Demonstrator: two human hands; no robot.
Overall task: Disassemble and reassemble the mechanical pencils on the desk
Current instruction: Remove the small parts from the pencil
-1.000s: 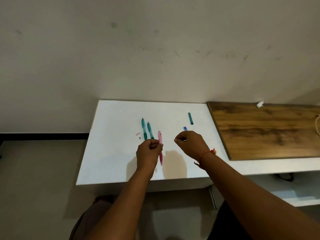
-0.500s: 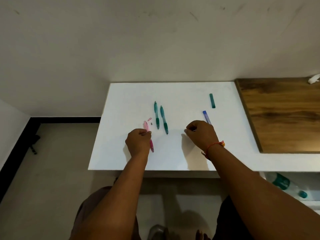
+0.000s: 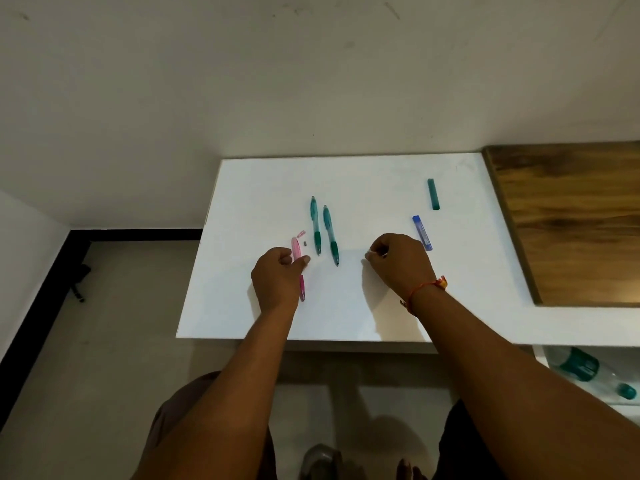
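Pink plastic mechanical pencil pinched in the left hand toward the front-left corner of the white counter, right hand curled near the front edge, whether clamped on anything impossible to tell.

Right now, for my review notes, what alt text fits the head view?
A left hand grips a pink pencil at a white desk; what the curled right hand holds, if anything, is unclear. Two teal pencils lie between the hands, with a blue case and a teal case farther right.
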